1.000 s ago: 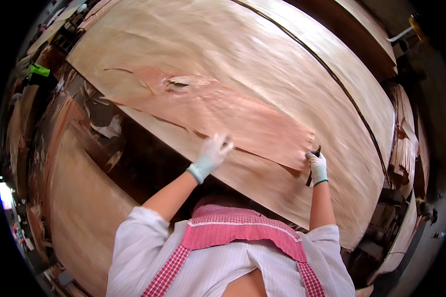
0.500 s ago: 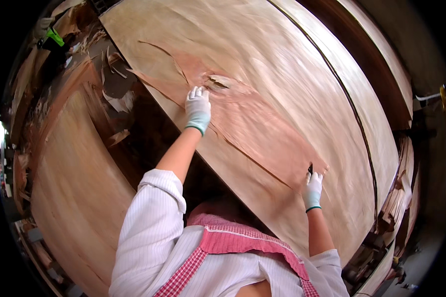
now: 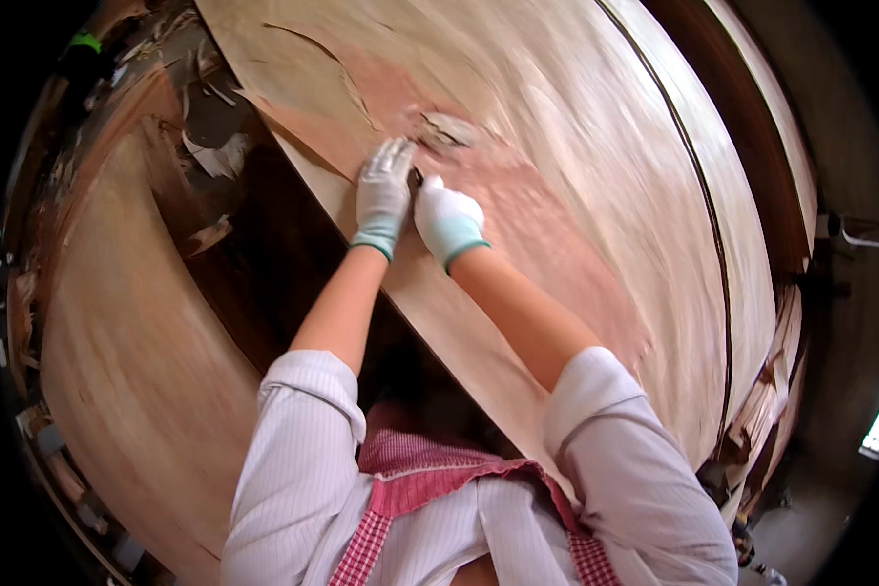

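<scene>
A thin reddish veneer piece (image 3: 557, 225) with ragged edges lies on a large pale veneer sheet (image 3: 518, 59). Near its far end is a torn hole (image 3: 447, 133) with paler wood showing in it. My left hand (image 3: 383, 195), in a white glove with a green cuff, presses flat on the veneer just on the near side of the hole, fingers stretched. Close beside it, my right hand (image 3: 449, 217), gloved the same way, is closed around a small dark knife-like tool (image 3: 419, 177). Its tip points at the veneer by my left fingers; most of it is hidden.
A dark gap (image 3: 293, 234) separates the sheet from another pale veneer stack (image 3: 127, 313) on the left. Torn veneer scraps (image 3: 220, 156) lie at the upper left, more strips (image 3: 767, 391) at the right. A dark line (image 3: 689, 146) crosses the sheet.
My right hand has moved from the piece's near right end up and left, beside my left hand, with the dark tool in it. My left hand stays by the hole; the view has shifted slightly.
</scene>
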The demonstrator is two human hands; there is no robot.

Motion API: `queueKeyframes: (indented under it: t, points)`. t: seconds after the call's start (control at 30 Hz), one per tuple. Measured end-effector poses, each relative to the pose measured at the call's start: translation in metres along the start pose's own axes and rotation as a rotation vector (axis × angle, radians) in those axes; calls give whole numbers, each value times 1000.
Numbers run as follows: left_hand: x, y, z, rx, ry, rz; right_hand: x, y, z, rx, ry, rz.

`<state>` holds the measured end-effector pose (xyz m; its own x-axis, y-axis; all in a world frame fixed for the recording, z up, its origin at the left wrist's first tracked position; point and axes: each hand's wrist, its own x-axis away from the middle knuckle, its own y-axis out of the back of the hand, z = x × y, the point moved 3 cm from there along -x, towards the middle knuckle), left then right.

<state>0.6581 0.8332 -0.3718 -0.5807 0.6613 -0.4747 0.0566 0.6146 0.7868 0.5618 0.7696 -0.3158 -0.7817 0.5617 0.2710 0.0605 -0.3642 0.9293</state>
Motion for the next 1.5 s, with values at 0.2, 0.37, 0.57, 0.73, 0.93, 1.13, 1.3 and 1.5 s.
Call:
queueKeyframes:
  t: [0.2,0.37,0.57,0.73,0.93,1.13,1.3,1.5]
  points:
    - [0,4,-46,-74,8,3,147,-2,-98,83,-119,85]
    - [38,-20,-149,-9,-190,209,187,-5,-138,103,-37,0]
    - [40,-16,-145,-70,-186,210,319,64,-358,32,78,150]
    - [37,-17,-153,-182,-246,209,293,93,-324,144,111,106]
    - [-12,6,-103,-168,-55,196,253,58,-265,71,190,108]
    - [-34,21,-2,104,231,302,108,88,-203,149,68,-128]
    - [-43,37,-23,144,230,264,-37,47,-63,144,345,-223]
    - [-40,13,-3,122,49,287,-62,47,-23,313,570,-35]
